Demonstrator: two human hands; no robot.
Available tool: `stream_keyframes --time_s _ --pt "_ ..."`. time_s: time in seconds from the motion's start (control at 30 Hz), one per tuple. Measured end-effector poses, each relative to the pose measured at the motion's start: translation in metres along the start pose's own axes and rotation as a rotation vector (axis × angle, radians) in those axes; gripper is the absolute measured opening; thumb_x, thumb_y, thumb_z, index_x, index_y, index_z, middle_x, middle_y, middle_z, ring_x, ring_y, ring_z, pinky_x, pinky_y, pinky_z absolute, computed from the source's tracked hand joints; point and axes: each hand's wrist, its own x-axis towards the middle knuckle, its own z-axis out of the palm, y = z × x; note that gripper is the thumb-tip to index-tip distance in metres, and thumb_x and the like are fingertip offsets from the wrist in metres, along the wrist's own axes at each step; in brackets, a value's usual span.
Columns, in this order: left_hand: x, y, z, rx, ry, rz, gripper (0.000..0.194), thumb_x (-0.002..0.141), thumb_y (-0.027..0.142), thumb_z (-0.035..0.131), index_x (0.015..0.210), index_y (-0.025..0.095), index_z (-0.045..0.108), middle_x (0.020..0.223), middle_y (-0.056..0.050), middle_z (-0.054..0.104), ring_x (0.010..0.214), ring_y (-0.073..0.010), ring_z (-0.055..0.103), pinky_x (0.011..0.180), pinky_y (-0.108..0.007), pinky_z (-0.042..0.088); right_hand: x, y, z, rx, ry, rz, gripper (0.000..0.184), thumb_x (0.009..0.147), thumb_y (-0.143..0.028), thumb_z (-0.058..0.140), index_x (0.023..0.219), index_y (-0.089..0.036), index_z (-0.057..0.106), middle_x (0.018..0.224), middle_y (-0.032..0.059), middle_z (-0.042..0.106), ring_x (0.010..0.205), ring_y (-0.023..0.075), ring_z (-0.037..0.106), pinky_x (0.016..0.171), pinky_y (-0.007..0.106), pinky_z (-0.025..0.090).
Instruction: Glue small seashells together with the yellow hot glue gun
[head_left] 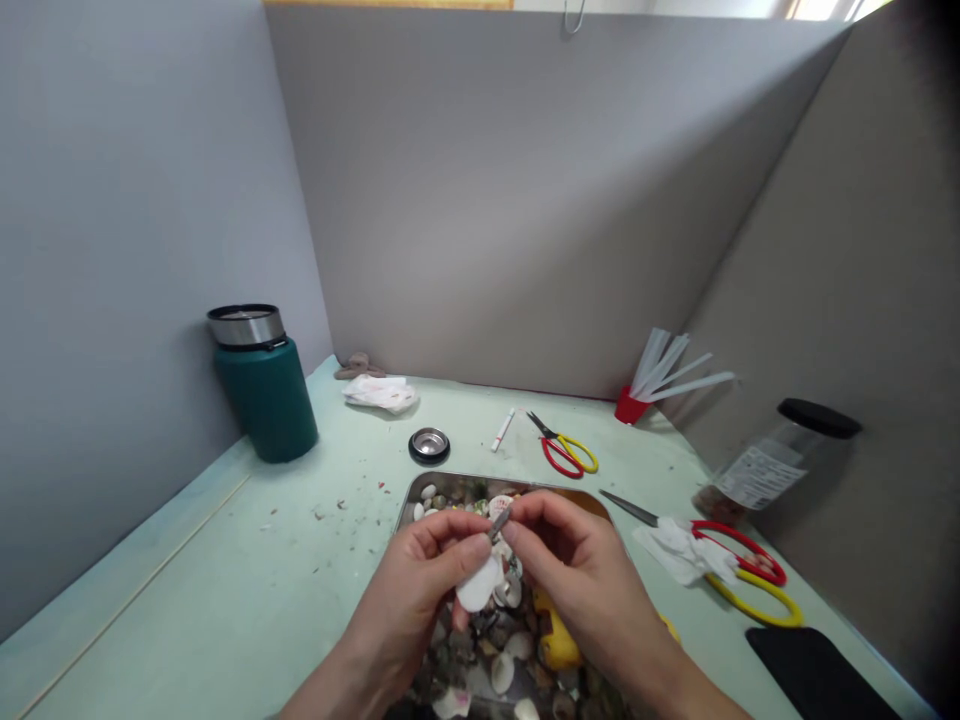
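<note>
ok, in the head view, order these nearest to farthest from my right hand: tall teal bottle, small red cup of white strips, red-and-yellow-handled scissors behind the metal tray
From your right hand:
1. Red-and-yellow-handled scissors, just behind the metal tray.
2. Small red cup, farther back, to the right.
3. Teal bottle, far left.

hands (pixel 409 585) (pixel 589 565) 2 | scissors (pixel 552 435) (pixel 630 508) 2 | tray (pixel 589 499) 1 | bottle (pixel 268 400) 1

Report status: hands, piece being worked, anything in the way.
Left hand and right hand pinching small grey piece. White oval piece just below it in view. Tray of shells underneath, partly hidden by hands.
</note>
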Motion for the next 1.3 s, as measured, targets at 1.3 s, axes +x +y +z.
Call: stream_keyframes --time_s 1.3 --pt "-0.006 -0.008 0.004 0.577 0.148 0.242 0.014 0.083 0.035 0.055 0.087 0.022 0.053 0.058 0.002 0.063 0.052 -0.0158 0.062 0.045 -0.021 0.043 -0.002 -0.002 -0.007 -0.656 -0.025 -0.224 0.012 0.079 -0.014 0.052 0.068 -0.019 0.055 0.067 -0.0007 0.058 0.062 0.0143 0.052 0.058 0.024 0.036"
